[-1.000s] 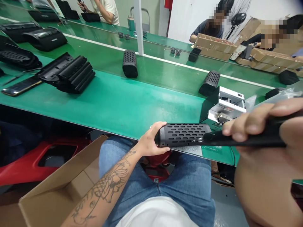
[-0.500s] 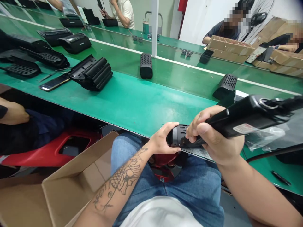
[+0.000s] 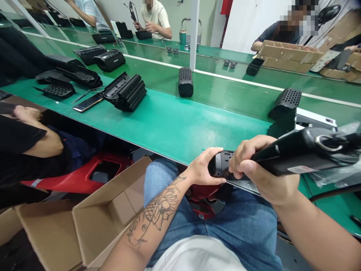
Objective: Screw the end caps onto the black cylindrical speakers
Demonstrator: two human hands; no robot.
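Observation:
My left hand [image 3: 200, 168] grips the end of a black slotted housing [image 3: 220, 164] at the table's near edge, thumb and fingers on opposite sides. My right hand [image 3: 266, 177] is wrapped around a black electric screwdriver [image 3: 290, 152] that has a metal hanging ring and a cord at its rear end. The screwdriver slants down to the left, with its front end at the housing. My right fingers hide its tip and part of the housing, so I cannot see the contact point.
A folded black shell [image 3: 125, 92] and a phone [image 3: 88, 102] lie left on the green table [image 3: 180, 128]. Perforated black housings [image 3: 185, 82] stand farther back. An open cardboard box [image 3: 109, 214] is by my left leg. Co-workers sit opposite and at my left.
The view has swung left, so the scene sits farther right in the picture. The screwdriver's rear end looks slightly lower. Both hands keep their grips.

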